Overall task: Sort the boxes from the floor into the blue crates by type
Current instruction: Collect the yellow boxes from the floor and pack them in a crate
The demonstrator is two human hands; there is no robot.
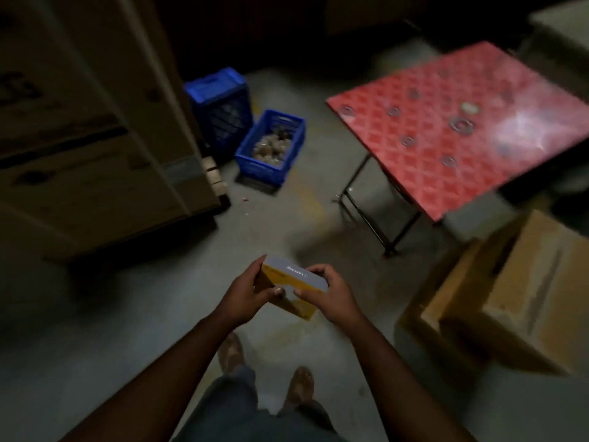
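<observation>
I hold a small yellow box with a grey-white top (294, 275) in front of me, above the floor. My left hand (248, 291) grips its left end, thumb across the front. My right hand (328, 290) grips its right end with curled fingers. Ahead on the floor stand two blue crates. The nearer blue crate (288, 122) holds several small brownish items. The taller blue crate (220, 103) stands behind it to the left, and its inside is hidden.
A red patterned folding table (446, 148) stands to the right on black legs, with small round items on top. Large cardboard cartons (79, 138) rise on the left. A brown carton (510, 298) sits at the right. My feet (264, 368) stand on grey concrete.
</observation>
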